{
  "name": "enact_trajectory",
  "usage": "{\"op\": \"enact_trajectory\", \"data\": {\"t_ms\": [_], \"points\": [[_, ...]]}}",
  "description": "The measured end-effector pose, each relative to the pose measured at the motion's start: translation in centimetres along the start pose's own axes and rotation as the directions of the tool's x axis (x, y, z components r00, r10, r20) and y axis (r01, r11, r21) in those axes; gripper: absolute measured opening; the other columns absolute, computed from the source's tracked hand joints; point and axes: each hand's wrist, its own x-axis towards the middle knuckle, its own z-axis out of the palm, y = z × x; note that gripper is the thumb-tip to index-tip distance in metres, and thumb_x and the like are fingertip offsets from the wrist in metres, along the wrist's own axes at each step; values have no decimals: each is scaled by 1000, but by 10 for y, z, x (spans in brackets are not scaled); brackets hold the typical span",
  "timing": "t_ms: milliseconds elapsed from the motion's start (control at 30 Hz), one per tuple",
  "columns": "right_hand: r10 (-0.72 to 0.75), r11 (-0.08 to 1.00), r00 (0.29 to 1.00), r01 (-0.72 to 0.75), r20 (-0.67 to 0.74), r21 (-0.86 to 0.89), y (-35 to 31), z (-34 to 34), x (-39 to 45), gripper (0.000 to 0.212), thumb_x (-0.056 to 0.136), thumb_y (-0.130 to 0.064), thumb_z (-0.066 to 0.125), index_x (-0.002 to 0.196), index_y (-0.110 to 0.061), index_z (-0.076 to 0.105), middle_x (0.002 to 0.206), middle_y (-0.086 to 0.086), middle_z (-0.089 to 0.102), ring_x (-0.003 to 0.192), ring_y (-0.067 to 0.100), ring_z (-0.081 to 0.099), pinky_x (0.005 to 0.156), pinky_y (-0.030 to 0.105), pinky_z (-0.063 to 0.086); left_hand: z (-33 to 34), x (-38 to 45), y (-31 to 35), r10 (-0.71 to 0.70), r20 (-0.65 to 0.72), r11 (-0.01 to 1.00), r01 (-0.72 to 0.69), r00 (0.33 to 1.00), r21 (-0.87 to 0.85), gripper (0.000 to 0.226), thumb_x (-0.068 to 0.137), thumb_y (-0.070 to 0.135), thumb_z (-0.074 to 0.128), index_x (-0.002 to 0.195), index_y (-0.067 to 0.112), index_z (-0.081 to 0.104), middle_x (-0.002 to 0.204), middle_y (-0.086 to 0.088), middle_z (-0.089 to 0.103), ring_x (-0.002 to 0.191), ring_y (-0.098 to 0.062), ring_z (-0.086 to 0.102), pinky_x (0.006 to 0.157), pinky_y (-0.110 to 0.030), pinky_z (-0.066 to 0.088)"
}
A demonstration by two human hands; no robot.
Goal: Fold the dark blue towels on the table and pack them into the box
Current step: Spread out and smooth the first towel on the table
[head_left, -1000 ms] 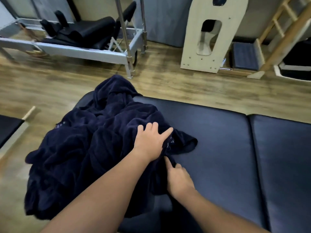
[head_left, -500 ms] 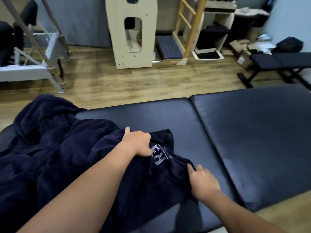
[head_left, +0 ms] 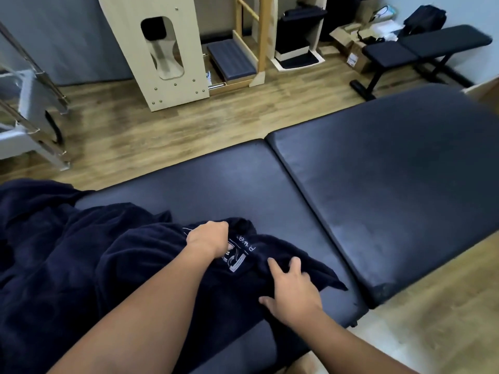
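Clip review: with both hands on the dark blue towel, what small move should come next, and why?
Probably draw the gripped edge out over the bare padding to the right to spread it flat. The left hand grips the towel beside its white lettering, the right hand rests open on it, and the cloth lies bunched at the left of the padded table, not flat enough to fold.
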Motion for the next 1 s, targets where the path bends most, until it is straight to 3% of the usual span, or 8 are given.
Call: {"op": "enact_trajectory", "data": {"t_ms": [100, 167, 300, 433, 667, 833, 933, 1000], "points": [[-35, 999, 998, 34, -51, -13, 4, -1, 5, 35, 94, -36, 64, 124, -25, 50, 128, 9, 34, 104, 31, 49, 83, 38, 50, -1, -2, 3, 22, 5, 995, -21, 1000, -102, 31, 89, 42, 72, 110, 25, 57, 121, -5, 66, 113, -31, 61, 94, -43, 52], [-59, 998, 997, 58, -48, -15, 9, -3, 9, 24, 95, -18, 56, 119, -18, 57, 127, 10, 41, 102, 31, 52, 84, 37, 47, -5, -4, 11, 40, -49, 979, -49, 998, -200, 27, 88, 40, 73, 100, 29, 52, 112, -4, 67, 105, -32, 62, 90, -45, 53], [-68, 996, 994, 73, -84, 53, 31, -10, 7, 33, 88, -2, 47, 118, -15, 53, 121, 11, 47, 103, 35, 54, 83, 39, 43, -20, -7, 51, 96, -189, 954, -145, 977, -264, 25, 89, 34, 72, 102, 24, 53, 100, -5, 65, 94, -33, 60, 81, -42, 52], [23, 997, 980, -9, -198, 74, 76, -22, -3, 37, 89, 0, 42, 119, -20, 49, 118, 9, 41, 109, 32, 44, 94, 38, 41, -36, -4, 106, 162, -278, 942, -232, 947, -241, 27, 89, 30, 73, 93, 25, 47, 96, -6, 64, 90, -33, 58, 72, -39, 47], [188, 982, 915, -171, -356, 81, 192, -65, -1, 37, 87, -1, 43, 117, -20, 52, 112, 7, 41, 102, 31, 44, 92, 35, 40, -49, 7, 218, 203, -422, 911, -328, 884, -249, 23, 90, 28, 69, 103, 21, 52, 94, -8, 66, 92, -36, 59, 73, -42, 51], [220, 970, 870, -242, -441, 6, 265, -93, -6, 47, 59, 4, 52, 102, -11, 66, 90, 10, 50, 80, 29, 48, 69, 33, 43, -60, 19, 295, 201, -480, 902, -353, 854, -249, 21, 92, 25, 64, 95, 24, 43, 97, -9, 65, 94, -36, 56, 72, -37, 40], [232, 972, 889, -222, -395, 71, 304, -107, -10, 52, 81, 1, 49, 131, -13, 47, 115, 10, 45, 103, 29, 44, 79, 28, 36, -70, 25, 340, 223, -502, 894, -381, 836, -237, 19, 93, 25, 63, 94, 24, 44, 95, -7, 63, 97, -36, 55, 74, -40, 45], [259, 966, 889, -233, -379, 112, 326, -114, -7, 65, 89, -1, 46, 149, -20, 31, 119, 7, 39, 106, 27, 38, 79, 26, 32, -76, 28, 365, 237, -505, 887, -397, 830, -237, 18, 93, 25, 62, 94, 24, 44, 91, -4, 61, 94, -34, 55, 74, -42, 49]]}}
